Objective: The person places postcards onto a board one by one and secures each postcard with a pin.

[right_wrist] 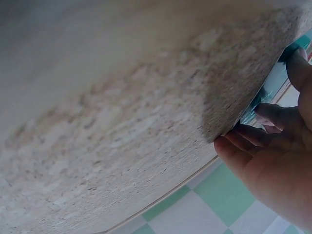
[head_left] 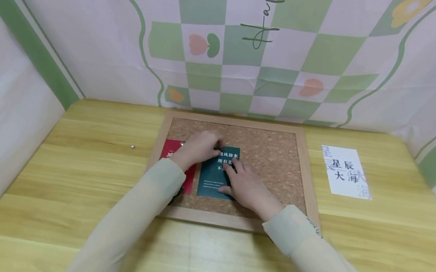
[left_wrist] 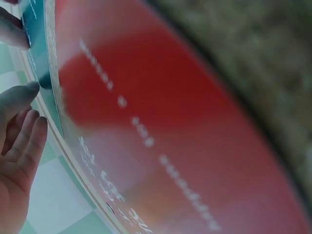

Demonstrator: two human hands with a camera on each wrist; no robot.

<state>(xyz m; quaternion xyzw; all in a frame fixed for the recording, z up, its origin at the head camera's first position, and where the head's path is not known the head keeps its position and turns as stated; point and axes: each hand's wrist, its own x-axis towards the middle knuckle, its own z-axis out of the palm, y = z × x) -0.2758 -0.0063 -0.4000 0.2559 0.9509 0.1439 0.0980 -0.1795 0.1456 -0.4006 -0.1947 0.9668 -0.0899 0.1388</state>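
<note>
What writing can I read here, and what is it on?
"星辰大海": white card, over paler purple characters.
"Happ": wall cloth, sideways, at top edge.
"…风徐来", "所有美…", "不…": green card, partly covered; smaller lines too small to read.
Red card: white lettering, too blurred or hidden to read.
Marks at right cuff: too small to read.

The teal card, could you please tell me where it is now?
In the head view, the teal card lies left of centre on the corkboard, just right of the red card, with the right hand touching its right side.
</note>
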